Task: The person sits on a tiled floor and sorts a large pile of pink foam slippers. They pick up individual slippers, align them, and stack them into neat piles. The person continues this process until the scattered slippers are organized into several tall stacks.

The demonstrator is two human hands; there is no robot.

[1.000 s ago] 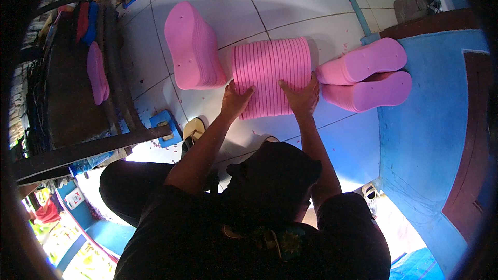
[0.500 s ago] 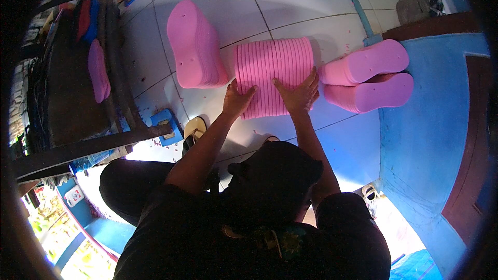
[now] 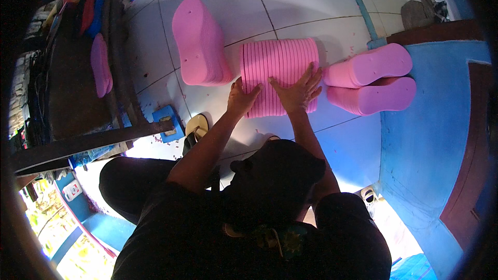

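A tight row of pink sandal soles (image 3: 280, 57) stands on edge on the tiled floor in front of me. My left hand (image 3: 242, 99) grips its near left end, thumb over the top and fingers along the outer side. Spread across the row's right part is my right hand (image 3: 299, 93), its fingers apart and touching the top. A tall pile of pink soles (image 3: 194, 46) leans back to the left of the row. To the right lie two more piles, an upper pile (image 3: 381, 65) and a lower pile (image 3: 384, 96), their holed faces turned toward the wall.
A dark wooden bench (image 3: 67, 93) at the left carries a few pink soles (image 3: 101, 65). Near its leg sits a blue block (image 3: 168, 124). My sandalled foot (image 3: 197, 126) is close to the row. A blue wall (image 3: 425, 140) bounds the right side.
My right hand's fingers have spread and shifted from the row's right side onto its top. The left hand keeps its place. The whole view has shifted slightly.
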